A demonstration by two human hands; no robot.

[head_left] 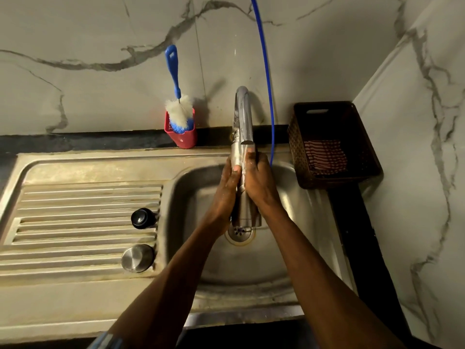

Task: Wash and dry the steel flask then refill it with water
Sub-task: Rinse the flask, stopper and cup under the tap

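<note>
Steel flask [245, 205] is clasped upright between the soapy left hand [230, 181] and right hand [259, 180], under the tap [242, 114], over the sink [289, 248] drain, presumably for rinsing.

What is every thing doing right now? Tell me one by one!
Flask: uncapped, held over the sink under the tap.
Left hand: grips the flask, soapy.
Right hand: grips the flask, soapy.
Tap: whether water runs, cannot tell.
Steel cap: off, on the drainboard.
Black lid: off, on the drainboard.
Brush: standing in its red holder.
Cloth: lying in the basket.
</note>
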